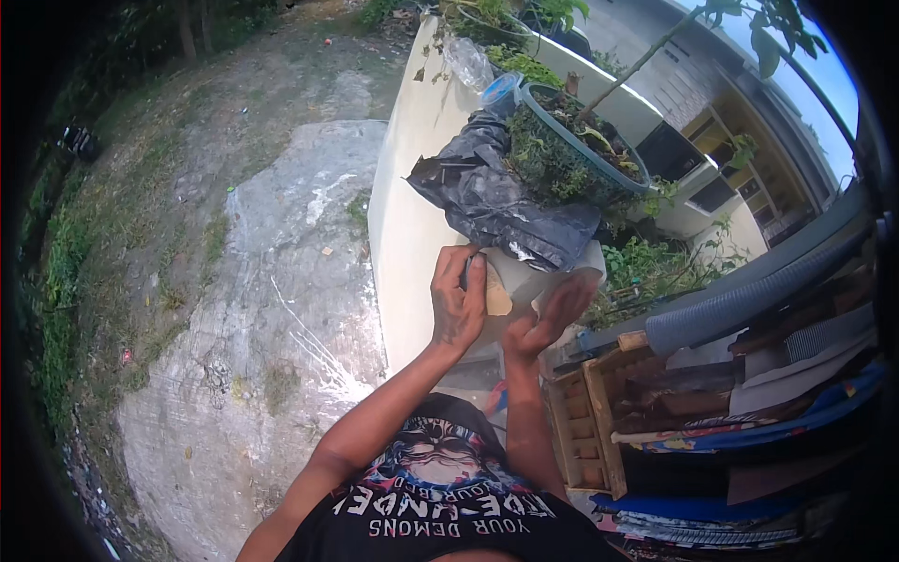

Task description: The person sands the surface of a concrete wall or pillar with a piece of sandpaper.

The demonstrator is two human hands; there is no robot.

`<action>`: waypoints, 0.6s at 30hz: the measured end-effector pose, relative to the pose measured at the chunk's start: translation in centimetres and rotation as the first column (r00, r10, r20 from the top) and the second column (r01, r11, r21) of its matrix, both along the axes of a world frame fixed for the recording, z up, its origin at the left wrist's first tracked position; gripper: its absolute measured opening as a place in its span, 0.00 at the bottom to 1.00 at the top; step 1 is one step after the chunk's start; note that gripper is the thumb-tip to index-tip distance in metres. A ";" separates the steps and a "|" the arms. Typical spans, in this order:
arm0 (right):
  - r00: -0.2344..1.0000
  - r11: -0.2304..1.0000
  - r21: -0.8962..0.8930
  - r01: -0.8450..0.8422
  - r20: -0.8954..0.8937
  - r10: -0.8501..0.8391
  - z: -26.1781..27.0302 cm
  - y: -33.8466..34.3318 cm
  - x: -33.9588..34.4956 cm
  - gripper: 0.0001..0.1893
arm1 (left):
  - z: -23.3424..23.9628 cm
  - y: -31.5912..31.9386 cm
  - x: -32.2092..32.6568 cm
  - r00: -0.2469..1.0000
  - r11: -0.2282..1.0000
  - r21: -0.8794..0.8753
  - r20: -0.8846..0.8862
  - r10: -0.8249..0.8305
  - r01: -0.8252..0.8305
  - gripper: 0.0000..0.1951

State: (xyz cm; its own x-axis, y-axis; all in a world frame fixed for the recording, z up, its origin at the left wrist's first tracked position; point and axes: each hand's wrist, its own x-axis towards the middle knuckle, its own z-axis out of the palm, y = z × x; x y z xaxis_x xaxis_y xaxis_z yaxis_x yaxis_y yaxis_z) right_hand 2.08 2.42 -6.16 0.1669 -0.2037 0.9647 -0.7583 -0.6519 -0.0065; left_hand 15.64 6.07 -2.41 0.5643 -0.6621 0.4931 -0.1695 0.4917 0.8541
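My left hand (458, 295) is over the top of a cream-painted wall (407, 246). Its thumb and fingers pinch a small piece, dark at the edge (465, 272), whose material I cannot make out. A tan flat patch (499, 295) shows beside the thumb; whether it belongs to that piece is unclear. To the right, my right hand (551, 312) is blurred, with its fingers stretched out near the wall's end. Whether it holds anything is hidden by the blur. Just beyond both hands lies a crumpled black plastic sheet (506, 197) on the wall.
A round green-rimmed planter (586, 140) with a thin-stemmed plant stands behind the sheet, near a clear plastic tub with a blue rim (501, 91). At right are a wooden rack (586, 421), hanging cloths (793, 379) and a ribbed grey roll (744, 302). Cracked concrete (246, 337) spreads at left.
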 end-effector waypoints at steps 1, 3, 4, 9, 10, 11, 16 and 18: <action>0.996 0.999 0.035 0.014 0.092 -0.017 -0.2 0.1 0.2 0.26 | -0.1 0.1 -0.1 0.998 0.999 0.026 -0.061 -0.018 0.019 0.16; 0.981 0.997 0.070 0.028 0.187 -0.041 -0.5 0.3 0.8 0.27 | -0.2 -0.1 -0.1 0.997 0.998 0.051 -0.061 -0.046 0.049 0.16; 0.981 0.995 0.089 0.045 0.182 -0.060 -0.5 0.4 1.5 0.27 | -0.1 -0.3 -0.2 0.998 0.998 0.056 -0.049 -0.032 0.035 0.16; 1.000 0.999 0.037 0.016 0.007 -0.016 -5.0 -0.1 -0.5 0.29 | -1.2 -4.0 -1.5 0.995 0.991 0.091 0.004 -0.104 0.103 0.14; 0.998 0.997 0.073 0.002 -0.064 0.002 -5.7 0.0 -1.5 0.29 | -2.4 -4.5 -2.2 0.973 0.977 0.205 0.231 0.015 -0.064 0.17; 0.991 0.994 0.110 -0.009 -0.134 0.024 -6.4 -0.2 -2.3 0.30 | -3.6 -5.6 -2.6 0.970 0.977 0.200 0.242 0.021 -0.071 0.17; 0.999 0.993 0.112 -0.021 0.049 0.016 -2.7 0.2 -1.8 0.29 | -3.3 -8.9 -1.6 0.770 0.919 0.032 -0.558 -0.309 0.392 0.23; 0.995 0.990 0.133 -0.044 0.095 0.031 0.1 0.0 -1.1 0.30 | -4.9 -9.5 0.1 0.664 0.868 0.073 -0.677 -0.318 0.490 0.26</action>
